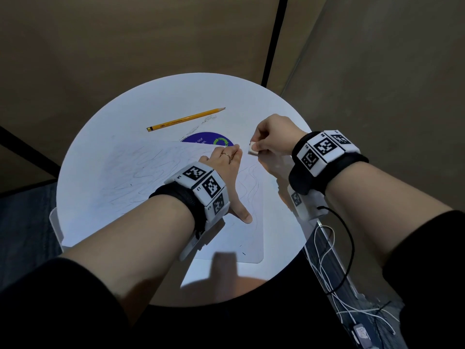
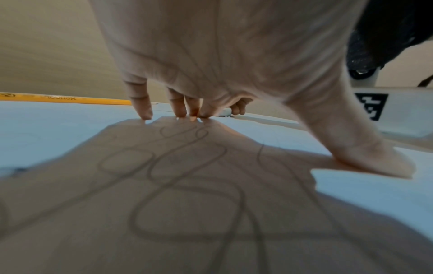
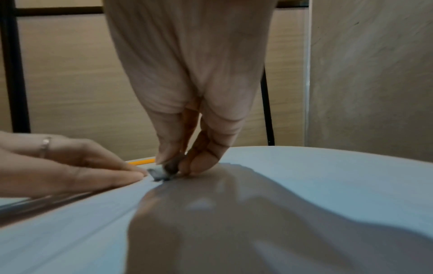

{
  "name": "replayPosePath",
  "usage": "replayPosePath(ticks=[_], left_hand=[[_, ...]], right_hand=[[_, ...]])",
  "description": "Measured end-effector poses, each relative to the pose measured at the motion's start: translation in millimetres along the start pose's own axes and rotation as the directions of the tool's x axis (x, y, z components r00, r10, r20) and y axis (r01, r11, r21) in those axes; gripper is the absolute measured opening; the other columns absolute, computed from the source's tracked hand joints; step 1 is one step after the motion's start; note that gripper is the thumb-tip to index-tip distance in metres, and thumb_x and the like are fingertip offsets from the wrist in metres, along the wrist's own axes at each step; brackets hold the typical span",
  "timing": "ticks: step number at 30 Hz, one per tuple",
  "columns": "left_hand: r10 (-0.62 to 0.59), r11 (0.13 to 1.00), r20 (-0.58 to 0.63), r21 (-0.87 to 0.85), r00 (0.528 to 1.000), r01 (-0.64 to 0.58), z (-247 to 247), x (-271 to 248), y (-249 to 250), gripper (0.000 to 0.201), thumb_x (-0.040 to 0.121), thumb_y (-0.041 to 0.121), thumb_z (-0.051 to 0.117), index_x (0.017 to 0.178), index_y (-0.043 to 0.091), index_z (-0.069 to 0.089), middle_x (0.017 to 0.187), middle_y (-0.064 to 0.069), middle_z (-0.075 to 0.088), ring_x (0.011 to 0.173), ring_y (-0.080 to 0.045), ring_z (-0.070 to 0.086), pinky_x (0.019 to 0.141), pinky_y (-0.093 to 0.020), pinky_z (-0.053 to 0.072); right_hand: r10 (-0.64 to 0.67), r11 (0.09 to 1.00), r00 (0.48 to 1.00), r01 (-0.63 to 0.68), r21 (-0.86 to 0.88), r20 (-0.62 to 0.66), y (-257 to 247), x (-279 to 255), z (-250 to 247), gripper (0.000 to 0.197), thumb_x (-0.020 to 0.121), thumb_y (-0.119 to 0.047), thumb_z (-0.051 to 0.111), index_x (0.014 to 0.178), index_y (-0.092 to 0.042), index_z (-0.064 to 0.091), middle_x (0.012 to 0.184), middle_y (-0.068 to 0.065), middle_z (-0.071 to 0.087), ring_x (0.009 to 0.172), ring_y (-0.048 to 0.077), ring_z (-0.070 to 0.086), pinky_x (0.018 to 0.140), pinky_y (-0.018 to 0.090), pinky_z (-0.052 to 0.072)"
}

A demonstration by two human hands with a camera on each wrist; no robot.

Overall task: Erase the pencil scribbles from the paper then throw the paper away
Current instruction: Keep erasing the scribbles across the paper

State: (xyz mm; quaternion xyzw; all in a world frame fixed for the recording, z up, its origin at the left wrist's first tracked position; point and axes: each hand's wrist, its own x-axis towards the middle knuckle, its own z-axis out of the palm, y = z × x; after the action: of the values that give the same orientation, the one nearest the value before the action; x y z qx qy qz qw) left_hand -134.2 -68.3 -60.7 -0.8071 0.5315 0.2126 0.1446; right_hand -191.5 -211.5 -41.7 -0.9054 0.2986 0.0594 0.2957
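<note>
A white sheet of paper (image 1: 141, 177) covered in looping pencil scribbles (image 2: 178, 178) lies on a round white table (image 1: 156, 102). My left hand (image 1: 226, 167) rests flat on the sheet, fingers straight and thumb spread, with a ring on one finger. My right hand (image 1: 261, 144) pinches a small white eraser (image 1: 252, 150) between thumb and fingertips at the paper's far right corner, just beside the left fingertips. In the right wrist view the eraser (image 3: 159, 173) touches the surface.
A yellow pencil (image 1: 186, 119) lies at the far side of the table, with grey eraser crumbs (image 1: 201, 123) beside it. A round blue sticker (image 1: 208, 139) peeks out from under the paper. White and black cables (image 1: 332, 260) hang off the table's right edge.
</note>
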Motion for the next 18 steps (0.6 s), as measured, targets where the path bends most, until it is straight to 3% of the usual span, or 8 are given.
replayPosePath(ticks=[3,6,11,12,14,16,18], left_hand=[[0.003,1.000,0.000,-0.004,1.000,-0.003,0,0,0,0.140,0.053,0.078,0.067,0.149,0.012,-0.011,0.158,0.000,-0.009,0.145,-0.025,0.000,0.112,-0.048,0.019],[0.007,1.000,-0.004,-0.001,1.000,-0.007,-1,0,1,0.139,0.053,0.077,0.068,0.150,0.014,-0.010,0.158,0.000,-0.008,0.145,-0.025,0.001,0.112,-0.048,0.020],[0.001,1.000,0.014,0.001,1.000,-0.001,-3,1,1,0.139,0.054,0.076,0.069,0.150,0.015,-0.010,0.158,0.000,-0.009,0.145,-0.025,-0.001,0.112,-0.048,0.020],[-0.001,1.000,0.017,0.004,1.000,0.001,-3,1,0,0.139,0.054,0.076,0.069,0.150,0.015,-0.011,0.158,0.000,-0.010,0.145,-0.025,-0.001,0.112,-0.048,0.020],[0.000,1.000,0.017,0.008,1.000,-0.001,-2,1,0,0.138,0.054,0.076,0.068,0.150,0.015,-0.011,0.158,0.000,-0.010,0.145,-0.026,-0.001,0.112,-0.049,0.019],[0.006,1.000,0.008,0.001,1.000,-0.006,-2,1,1,0.139,0.053,0.076,0.069,0.150,0.015,-0.010,0.158,0.000,-0.008,0.145,-0.026,0.001,0.112,-0.049,0.020],[0.010,1.000,-0.004,-0.002,1.000,-0.010,-2,2,1,0.139,0.053,0.076,0.069,0.150,0.015,-0.010,0.158,-0.001,-0.007,0.144,-0.026,0.001,0.112,-0.049,0.020]], right_hand=[[-0.035,0.999,0.999,0.035,-0.039,0.014,-2,-1,1,0.005,0.083,-0.010,0.067,0.087,-0.008,0.068,0.076,-0.004,0.059,0.078,0.012,0.052,0.058,0.011,0.038],[-0.024,0.999,0.997,0.026,-0.033,0.075,0,-3,0,0.004,0.083,-0.011,0.067,0.086,-0.009,0.068,0.085,0.000,0.063,0.079,0.012,0.054,0.060,0.014,0.040],[0.022,0.999,0.993,-0.025,-0.024,-0.115,3,3,2,0.011,0.083,-0.007,0.066,0.093,-0.004,0.068,0.091,0.005,0.063,0.090,0.017,0.058,0.072,0.021,0.040],[0.025,1.000,0.988,-0.027,-0.009,-0.152,4,3,3,0.014,0.082,-0.007,0.067,0.096,-0.004,0.068,0.094,0.007,0.064,0.091,0.018,0.058,0.071,0.020,0.040],[0.037,0.995,0.982,-0.019,0.094,-0.184,6,2,-2,0.019,0.081,-0.008,0.068,0.099,-0.008,0.067,0.088,0.007,0.065,0.078,0.014,0.058,0.061,0.012,0.040],[0.011,0.982,0.990,0.017,0.189,-0.142,6,-2,-8,0.017,0.080,-0.008,0.069,0.096,-0.012,0.069,0.071,-0.001,0.061,0.063,0.007,0.054,0.050,0.002,0.037],[-0.030,0.987,0.998,0.038,0.154,-0.050,4,-4,-10,0.013,0.078,-0.009,0.071,0.091,-0.013,0.071,0.066,-0.006,0.058,0.062,0.007,0.052,0.048,0.001,0.035]])
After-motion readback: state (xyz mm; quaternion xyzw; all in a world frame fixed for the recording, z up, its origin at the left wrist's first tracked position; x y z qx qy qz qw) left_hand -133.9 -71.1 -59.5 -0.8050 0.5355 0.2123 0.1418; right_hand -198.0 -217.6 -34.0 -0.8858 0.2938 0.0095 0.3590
